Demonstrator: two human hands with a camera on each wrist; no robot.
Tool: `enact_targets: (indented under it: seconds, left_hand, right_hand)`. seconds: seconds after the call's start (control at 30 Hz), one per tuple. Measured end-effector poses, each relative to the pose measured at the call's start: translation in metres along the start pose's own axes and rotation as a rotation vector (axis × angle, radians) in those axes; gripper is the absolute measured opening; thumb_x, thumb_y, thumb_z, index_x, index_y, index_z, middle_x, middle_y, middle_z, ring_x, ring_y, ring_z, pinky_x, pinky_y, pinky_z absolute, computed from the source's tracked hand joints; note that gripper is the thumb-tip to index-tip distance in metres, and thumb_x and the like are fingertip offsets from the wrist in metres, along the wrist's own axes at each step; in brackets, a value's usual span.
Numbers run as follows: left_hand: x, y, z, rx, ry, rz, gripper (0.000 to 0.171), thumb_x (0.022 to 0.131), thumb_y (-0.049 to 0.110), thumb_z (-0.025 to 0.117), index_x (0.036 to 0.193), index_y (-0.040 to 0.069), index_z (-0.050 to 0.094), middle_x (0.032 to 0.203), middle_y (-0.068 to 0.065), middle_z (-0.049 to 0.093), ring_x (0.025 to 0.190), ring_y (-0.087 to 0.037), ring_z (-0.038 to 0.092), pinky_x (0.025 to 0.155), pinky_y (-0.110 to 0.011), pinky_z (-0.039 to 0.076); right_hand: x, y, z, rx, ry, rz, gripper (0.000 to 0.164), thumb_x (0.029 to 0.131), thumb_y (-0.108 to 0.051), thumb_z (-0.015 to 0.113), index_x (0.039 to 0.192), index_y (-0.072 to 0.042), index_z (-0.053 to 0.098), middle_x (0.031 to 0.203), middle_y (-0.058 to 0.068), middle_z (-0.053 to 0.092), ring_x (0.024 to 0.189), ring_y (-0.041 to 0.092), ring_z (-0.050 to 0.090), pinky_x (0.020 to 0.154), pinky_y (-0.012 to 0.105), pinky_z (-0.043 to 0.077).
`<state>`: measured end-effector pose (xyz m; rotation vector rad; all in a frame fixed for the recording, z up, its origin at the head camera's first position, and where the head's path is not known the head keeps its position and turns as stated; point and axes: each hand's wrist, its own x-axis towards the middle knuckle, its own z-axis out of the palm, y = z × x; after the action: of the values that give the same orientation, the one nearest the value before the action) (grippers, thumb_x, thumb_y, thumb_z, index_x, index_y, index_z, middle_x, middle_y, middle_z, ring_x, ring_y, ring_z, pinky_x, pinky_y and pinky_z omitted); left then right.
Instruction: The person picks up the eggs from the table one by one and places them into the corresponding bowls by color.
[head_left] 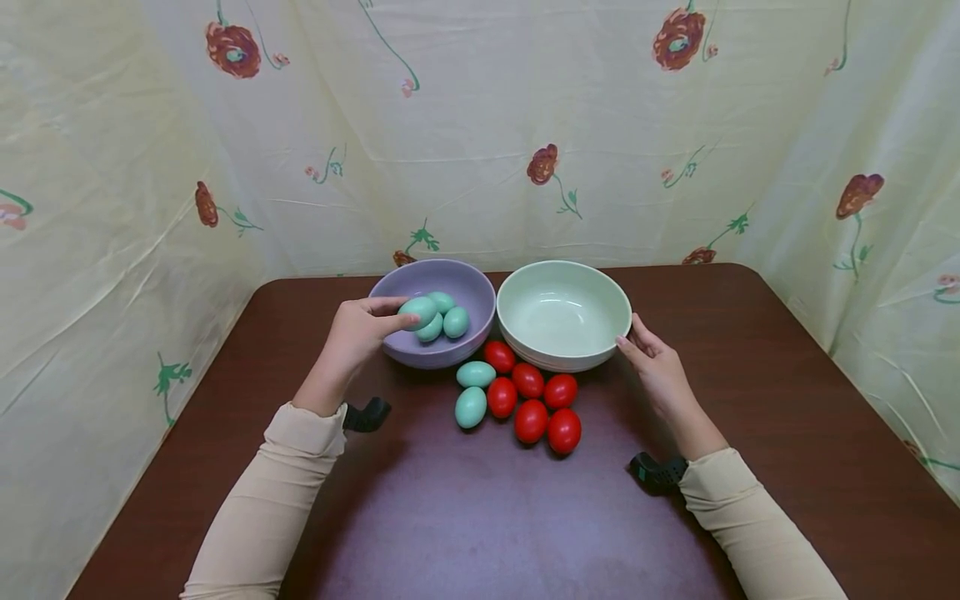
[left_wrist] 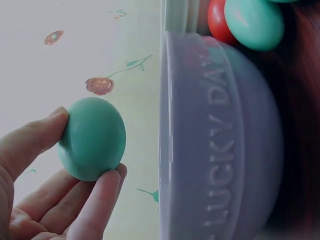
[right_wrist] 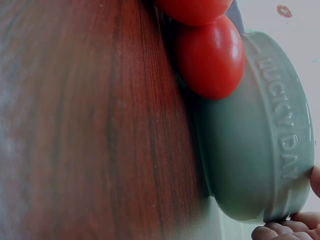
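Observation:
Between thumb and fingers, my left hand pinches a teal egg, up over the rim of the purple bowl. Three more teal eggs lie inside that bowl. My right hand holds the pale green bowl at its right side, thumb at the rim and curled fingers against the outer wall. Nothing lies in the green bowl. In front of the bowls, two teal eggs rest on the table beside several red eggs.
Both bowls stand side by side near the back edge of the dark brown table. A flowered curtain hangs behind the table and along its sides. Black wrist cameras sit on both wrists.

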<state>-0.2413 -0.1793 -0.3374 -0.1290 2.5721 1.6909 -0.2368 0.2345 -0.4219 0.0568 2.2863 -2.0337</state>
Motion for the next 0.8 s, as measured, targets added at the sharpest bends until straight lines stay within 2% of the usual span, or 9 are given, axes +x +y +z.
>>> enact_targets:
  seconds: [0.23, 0.4, 0.8]
  left_hand:
    - [0.008, 0.000, -0.003, -0.015, 0.021, 0.002, 0.051, 0.082, 0.034, 0.081, 0.126, 0.010, 0.069, 0.136, -0.007, 0.063, 0.133, -0.020, 0.048, 0.113, -0.039, 0.039]
    - [0.013, -0.001, -0.004, -0.021, 0.038, -0.005, 0.050, 0.084, 0.032, 0.080, 0.126, 0.007, 0.069, 0.143, -0.008, 0.057, 0.135, -0.022, 0.046, 0.110, -0.040, 0.041]
    - [0.031, -0.007, -0.002, 0.047, 0.119, -0.049, 0.048, 0.086, 0.031, 0.078, 0.126, 0.006, 0.068, 0.143, -0.011, 0.057, 0.132, -0.026, 0.048, 0.108, -0.042, 0.044]
  right_hand:
    - [0.000, 0.000, 0.000, 0.004, -0.002, -0.002, 0.070, 0.102, -0.030, 0.055, 0.158, -0.018, 0.015, 0.166, 0.001, 0.009, 0.153, 0.018, 0.014, 0.119, 0.033, 0.025]
    - [0.000, -0.001, 0.000, 0.007, -0.001, -0.007, 0.070, 0.102, -0.030, 0.055, 0.158, -0.017, 0.015, 0.166, 0.002, 0.009, 0.153, 0.019, 0.014, 0.119, 0.033, 0.025]
    - [-0.001, 0.000, 0.000, 0.000, -0.002, 0.005, 0.068, 0.103, -0.029, 0.053, 0.158, -0.019, 0.014, 0.166, 0.000, 0.008, 0.153, 0.018, 0.014, 0.119, 0.036, 0.023]
